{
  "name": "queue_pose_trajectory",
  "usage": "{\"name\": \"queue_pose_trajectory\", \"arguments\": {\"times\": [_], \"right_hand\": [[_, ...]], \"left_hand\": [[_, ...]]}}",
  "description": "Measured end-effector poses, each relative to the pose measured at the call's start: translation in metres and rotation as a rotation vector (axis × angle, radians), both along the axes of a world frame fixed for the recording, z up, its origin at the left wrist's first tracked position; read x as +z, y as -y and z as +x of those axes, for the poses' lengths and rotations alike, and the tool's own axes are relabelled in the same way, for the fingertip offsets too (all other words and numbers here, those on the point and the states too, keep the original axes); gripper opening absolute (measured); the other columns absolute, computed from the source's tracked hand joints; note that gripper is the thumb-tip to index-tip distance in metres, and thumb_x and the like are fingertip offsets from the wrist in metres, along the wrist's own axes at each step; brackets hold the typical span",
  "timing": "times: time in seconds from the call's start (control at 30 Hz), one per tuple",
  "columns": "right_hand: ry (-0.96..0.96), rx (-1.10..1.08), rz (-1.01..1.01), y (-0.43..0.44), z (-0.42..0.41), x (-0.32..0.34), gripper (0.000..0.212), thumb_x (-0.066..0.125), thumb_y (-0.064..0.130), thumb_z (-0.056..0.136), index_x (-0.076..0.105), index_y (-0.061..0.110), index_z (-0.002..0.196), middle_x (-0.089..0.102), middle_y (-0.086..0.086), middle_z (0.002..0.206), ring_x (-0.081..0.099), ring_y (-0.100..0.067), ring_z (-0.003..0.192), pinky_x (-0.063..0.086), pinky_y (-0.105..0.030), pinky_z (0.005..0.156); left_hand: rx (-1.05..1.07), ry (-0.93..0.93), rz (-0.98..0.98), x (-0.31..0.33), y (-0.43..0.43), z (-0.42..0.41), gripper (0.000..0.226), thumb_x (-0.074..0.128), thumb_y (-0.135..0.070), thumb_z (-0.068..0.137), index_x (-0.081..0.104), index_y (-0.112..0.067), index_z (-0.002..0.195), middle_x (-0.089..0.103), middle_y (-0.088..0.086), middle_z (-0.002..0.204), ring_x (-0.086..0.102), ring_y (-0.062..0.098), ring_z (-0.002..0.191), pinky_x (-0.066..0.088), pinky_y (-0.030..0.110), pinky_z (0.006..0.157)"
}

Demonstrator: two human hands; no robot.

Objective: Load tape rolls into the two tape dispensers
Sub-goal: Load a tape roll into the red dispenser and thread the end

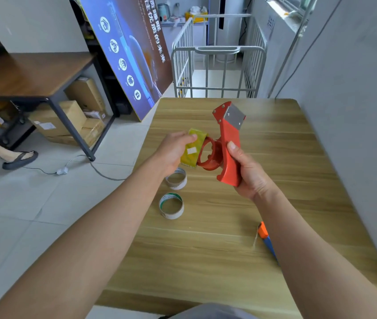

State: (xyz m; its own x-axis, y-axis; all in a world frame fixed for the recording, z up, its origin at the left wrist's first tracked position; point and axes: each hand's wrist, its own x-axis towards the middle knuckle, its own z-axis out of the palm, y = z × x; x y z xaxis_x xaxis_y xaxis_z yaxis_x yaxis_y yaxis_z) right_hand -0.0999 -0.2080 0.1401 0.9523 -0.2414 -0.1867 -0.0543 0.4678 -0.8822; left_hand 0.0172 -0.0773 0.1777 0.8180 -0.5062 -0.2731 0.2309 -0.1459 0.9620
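Observation:
My right hand point(249, 173) grips the handle of a red tape dispenser point(227, 139), held above the wooden table point(206, 249) with its metal blade plate pointing away from me. My left hand point(173, 150) holds a yellow tape roll point(193, 148) right against the dispenser's round red hub, on its left side. Two empty cardboard tape cores lie on the table below my left hand: one point(176, 178) partly under my wrist, the other point(171, 205) nearer to me. A second dispenser with an orange and blue body point(267, 240) shows only partly beside my right forearm.
A grey wall runs along the table's right edge. Beyond the far edge stands a metal cage trolley point(217, 70). To the left are a tiled floor with a cable and plug, a leaning poster board point(127, 54), a dark table with cardboard boxes under it, and another person's sandalled foot point(19, 157).

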Motion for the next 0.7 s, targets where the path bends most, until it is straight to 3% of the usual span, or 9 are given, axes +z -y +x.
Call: {"name": "queue_pose_trajectory", "arguments": {"times": [0.07, 0.13, 0.27, 0.4, 0.53, 0.7], "right_hand": [[-0.003, 0.002, -0.008, -0.004, 0.003, 0.0, 0.039, 0.058, 0.044, 0.078, 0.064, 0.018, 0.106, 0.076, 0.005, 0.079, 0.073, -0.01, 0.069, 0.053, -0.025, 0.048], [-0.002, -0.01, -0.009, -0.005, 0.004, -0.001, 0.038, 0.059, 0.044, 0.078, 0.064, 0.018, 0.105, 0.076, 0.004, 0.079, 0.073, -0.011, 0.07, 0.054, -0.025, 0.049], [0.002, -0.028, -0.017, -0.007, 0.003, -0.001, 0.038, 0.058, 0.044, 0.083, 0.064, 0.017, 0.109, 0.076, 0.002, 0.083, 0.073, -0.011, 0.071, 0.054, -0.024, 0.051], [-0.014, -0.025, -0.032, -0.012, 0.003, -0.001, 0.059, 0.058, 0.047, 0.08, 0.057, 0.011, 0.127, 0.072, -0.004, 0.098, 0.072, -0.013, 0.073, 0.053, -0.024, 0.052], [-0.029, -0.032, -0.023, -0.016, 0.005, -0.003, 0.064, 0.061, 0.047, 0.074, 0.057, 0.008, 0.125, 0.071, -0.005, 0.09, 0.07, -0.014, 0.068, 0.053, -0.025, 0.05], [-0.045, -0.024, 0.047, -0.021, 0.01, -0.007, 0.053, 0.064, 0.047, 0.071, 0.065, 0.014, 0.112, 0.075, -0.002, 0.084, 0.071, -0.013, 0.068, 0.054, -0.023, 0.053]], "left_hand": [[-0.019, -0.033, 0.003, -0.001, -0.004, 0.0, 0.028, 0.054, -0.011, 0.09, 0.061, 0.0, 0.115, 0.062, 0.019, 0.121, 0.058, 0.033, 0.114, 0.045, 0.045, 0.101], [-0.052, -0.06, 0.003, 0.001, -0.008, 0.001, 0.029, 0.054, -0.007, 0.09, 0.059, 0.003, 0.116, 0.062, 0.024, 0.119, 0.061, 0.036, 0.107, 0.049, 0.049, 0.095], [-0.13, -0.131, -0.072, 0.003, -0.016, 0.004, 0.025, 0.057, 0.003, 0.084, 0.062, 0.005, 0.108, 0.067, 0.017, 0.098, 0.066, 0.025, 0.085, 0.058, 0.038, 0.074], [-0.084, -0.218, -0.102, 0.005, -0.014, 0.008, 0.018, 0.065, 0.0, 0.08, 0.064, 0.003, 0.098, 0.069, 0.013, 0.095, 0.067, 0.021, 0.084, 0.06, 0.03, 0.073], [0.019, -0.27, -0.111, 0.006, -0.009, 0.007, 0.012, 0.069, -0.003, 0.078, 0.063, 0.001, 0.089, 0.07, 0.014, 0.087, 0.07, 0.019, 0.073, 0.06, 0.026, 0.06], [0.087, -0.148, 0.05, 0.004, -0.006, 0.003, 0.019, 0.07, -0.015, 0.08, 0.064, 0.0, 0.09, 0.07, 0.013, 0.079, 0.069, 0.016, 0.058, 0.056, 0.024, 0.048]]}}
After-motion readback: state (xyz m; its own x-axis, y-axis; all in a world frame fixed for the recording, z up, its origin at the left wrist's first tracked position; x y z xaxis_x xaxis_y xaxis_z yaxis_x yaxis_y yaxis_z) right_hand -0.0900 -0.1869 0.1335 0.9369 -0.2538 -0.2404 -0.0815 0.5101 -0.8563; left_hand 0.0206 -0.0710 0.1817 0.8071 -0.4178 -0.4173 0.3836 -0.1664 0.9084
